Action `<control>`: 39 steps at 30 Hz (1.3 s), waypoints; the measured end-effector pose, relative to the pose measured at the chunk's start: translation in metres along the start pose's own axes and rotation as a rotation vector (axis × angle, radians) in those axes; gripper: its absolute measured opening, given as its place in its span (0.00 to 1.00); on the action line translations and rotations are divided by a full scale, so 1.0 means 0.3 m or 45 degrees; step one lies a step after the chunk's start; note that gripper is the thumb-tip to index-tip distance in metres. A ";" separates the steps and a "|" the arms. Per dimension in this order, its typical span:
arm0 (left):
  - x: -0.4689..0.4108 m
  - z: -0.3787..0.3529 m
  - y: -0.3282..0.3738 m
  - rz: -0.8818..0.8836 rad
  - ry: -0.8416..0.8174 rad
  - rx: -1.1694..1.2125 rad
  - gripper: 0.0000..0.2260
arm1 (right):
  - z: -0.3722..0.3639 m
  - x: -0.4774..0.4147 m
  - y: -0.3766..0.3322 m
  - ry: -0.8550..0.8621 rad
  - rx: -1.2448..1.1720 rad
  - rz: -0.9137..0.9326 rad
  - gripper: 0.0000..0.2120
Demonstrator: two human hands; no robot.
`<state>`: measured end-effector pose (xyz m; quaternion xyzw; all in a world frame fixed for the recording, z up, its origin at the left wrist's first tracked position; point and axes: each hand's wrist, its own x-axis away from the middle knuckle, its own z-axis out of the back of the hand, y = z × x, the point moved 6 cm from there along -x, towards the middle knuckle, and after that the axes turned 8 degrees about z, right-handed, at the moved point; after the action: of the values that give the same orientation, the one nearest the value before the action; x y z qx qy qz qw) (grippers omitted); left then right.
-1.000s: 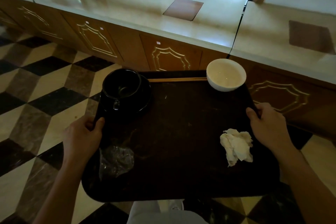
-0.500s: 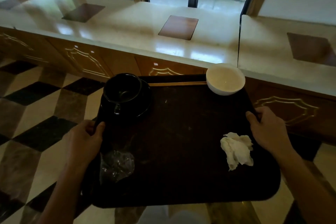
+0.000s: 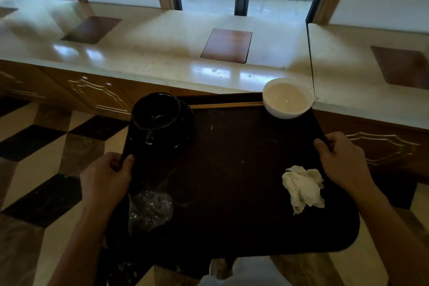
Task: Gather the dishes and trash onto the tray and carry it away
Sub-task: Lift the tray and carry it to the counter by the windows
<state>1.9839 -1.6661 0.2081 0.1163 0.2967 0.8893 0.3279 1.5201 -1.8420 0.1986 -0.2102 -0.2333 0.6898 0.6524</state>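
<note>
Head view: dark scuffed tray (image 3: 232,169), both hands clamped on side edges: left (image 3: 105,179), right (image 3: 343,160).

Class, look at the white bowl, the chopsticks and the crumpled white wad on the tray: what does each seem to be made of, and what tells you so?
White bowl: probably glazed ceramic, though melamine is possible; smooth surface with a faint gloss.
Chopsticks: likely wood or bamboo; matte tan colour.
Crumpled white wad: paper napkin or tissue; soft, irregular creases and no shine.

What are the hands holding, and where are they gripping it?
Both grip the dark rectangular tray: left hand on its left edge, right hand on its right edge.
</note>
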 end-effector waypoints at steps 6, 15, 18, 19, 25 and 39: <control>-0.192 -0.084 0.062 0.030 -0.026 0.004 0.10 | -0.032 -0.202 -0.058 0.007 0.000 0.025 0.11; -0.473 -0.226 0.275 0.025 -0.035 0.047 0.06 | -0.056 -0.600 -0.115 0.030 -0.021 0.043 0.11; -0.564 -0.271 0.339 0.045 -0.020 0.048 0.06 | -0.061 -0.732 -0.127 0.028 -0.040 0.053 0.11; -0.592 -0.285 0.359 0.044 -0.013 0.045 0.06 | -0.063 -0.775 -0.130 0.028 -0.043 0.062 0.10; -0.748 -0.363 0.441 0.012 0.041 0.015 0.08 | -0.083 -0.981 -0.141 0.043 0.000 0.085 0.12; -1.179 -0.564 0.573 0.031 -0.030 -0.005 0.07 | -0.206 -1.366 -0.158 0.111 0.062 0.034 0.14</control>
<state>2.0957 -2.0779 0.1728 0.1298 0.2896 0.8924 0.3208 1.6197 -2.2461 0.1713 -0.2273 -0.1849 0.6940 0.6576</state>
